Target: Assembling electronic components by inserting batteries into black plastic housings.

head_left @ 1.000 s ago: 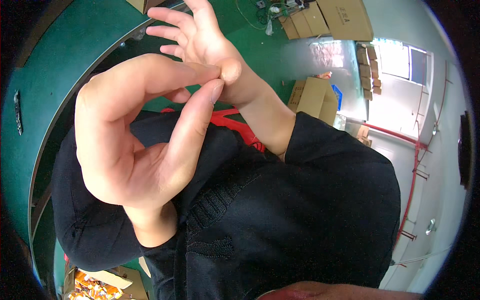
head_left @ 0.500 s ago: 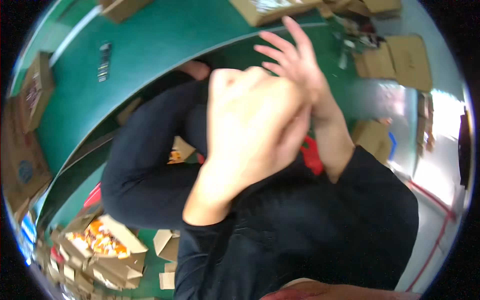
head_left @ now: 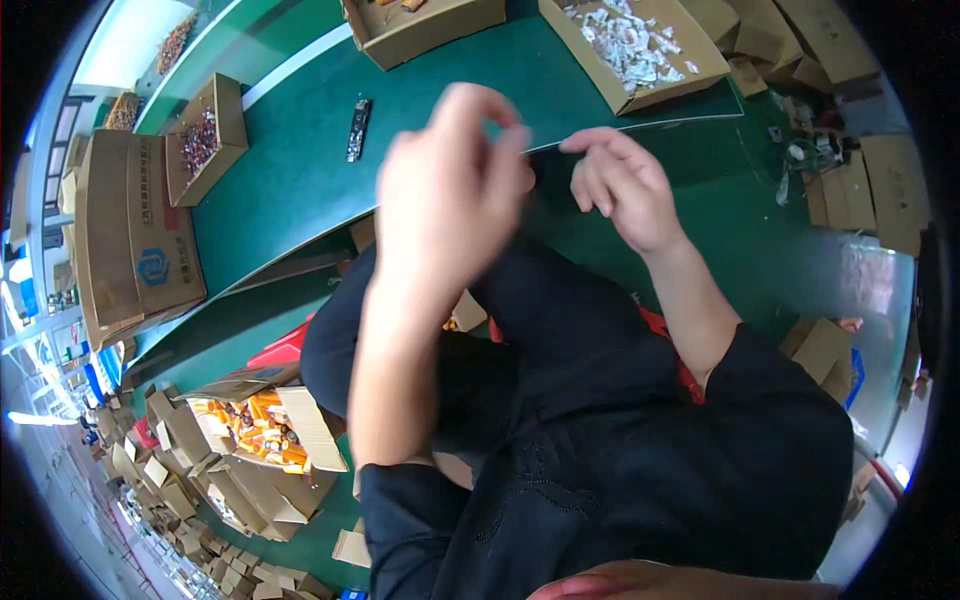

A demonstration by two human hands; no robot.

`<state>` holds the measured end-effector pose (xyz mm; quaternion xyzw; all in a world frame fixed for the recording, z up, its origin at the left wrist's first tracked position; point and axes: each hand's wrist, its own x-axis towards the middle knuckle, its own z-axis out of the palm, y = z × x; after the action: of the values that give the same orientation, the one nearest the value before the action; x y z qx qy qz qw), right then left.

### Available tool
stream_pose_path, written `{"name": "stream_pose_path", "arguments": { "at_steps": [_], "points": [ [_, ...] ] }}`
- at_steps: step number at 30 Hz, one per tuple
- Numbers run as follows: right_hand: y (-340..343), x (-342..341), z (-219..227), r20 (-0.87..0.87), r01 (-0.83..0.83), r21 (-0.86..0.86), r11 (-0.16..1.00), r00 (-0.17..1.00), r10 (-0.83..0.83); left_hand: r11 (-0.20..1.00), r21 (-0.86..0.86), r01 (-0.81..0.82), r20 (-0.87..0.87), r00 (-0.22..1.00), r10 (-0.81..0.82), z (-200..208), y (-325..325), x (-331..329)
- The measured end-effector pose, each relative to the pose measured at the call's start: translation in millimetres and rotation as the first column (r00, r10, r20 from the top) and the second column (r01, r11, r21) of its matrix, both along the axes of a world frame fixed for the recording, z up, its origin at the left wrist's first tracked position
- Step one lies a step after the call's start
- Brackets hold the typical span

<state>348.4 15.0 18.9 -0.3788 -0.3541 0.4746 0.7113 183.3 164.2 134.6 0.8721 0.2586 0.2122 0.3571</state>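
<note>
Over the near edge of the green table [head_left: 290,180], my left hand [head_left: 445,190] is raised with its fingers bent. Motion smears them, and I cannot tell whether anything is between them. A short gap to its right, my right hand [head_left: 625,190] hangs in the air beyond my lap. Its index finger reaches toward the left hand while the other fingers curl loosely, and no object shows in it. On the tabletop left of my left hand lies a narrow dark strip [head_left: 358,130] with small silvery parts, like a circuit board. Neither hand touches it.
Along the table stand a box of white scraps [head_left: 680,92], a box with orange pieces [head_left: 440,42], a box of small reddish parts [head_left: 222,160] and a large carton [head_left: 120,220]. On the floor at lower left, a carton [head_left: 315,425] holds orange cylinders. Opened cardboard lies around.
My hands have moved apart after overlapping. The left went up and left, and the right's spread fingers have curled. The view has shifted, showing more of the table and its boxes.
</note>
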Motion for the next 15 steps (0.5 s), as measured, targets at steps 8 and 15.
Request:
{"name": "stream_pose_path", "arguments": {
  "at_steps": [8, 15],
  "points": [
    [31, -35, 10, 0.440, 0.200, -0.153, 0.968, 0.891, -0.114, 0.930, 0.331, -0.158, -0.394, 0.873, 0.288, -83, 129, -32],
    [138, 38, 72, 0.969, 0.091, 0.049, 0.995, 0.238, -0.070, 0.932, 0.216, -0.292, -0.283, 0.895, 0.346, -127, 164, -35]
  ]
}}
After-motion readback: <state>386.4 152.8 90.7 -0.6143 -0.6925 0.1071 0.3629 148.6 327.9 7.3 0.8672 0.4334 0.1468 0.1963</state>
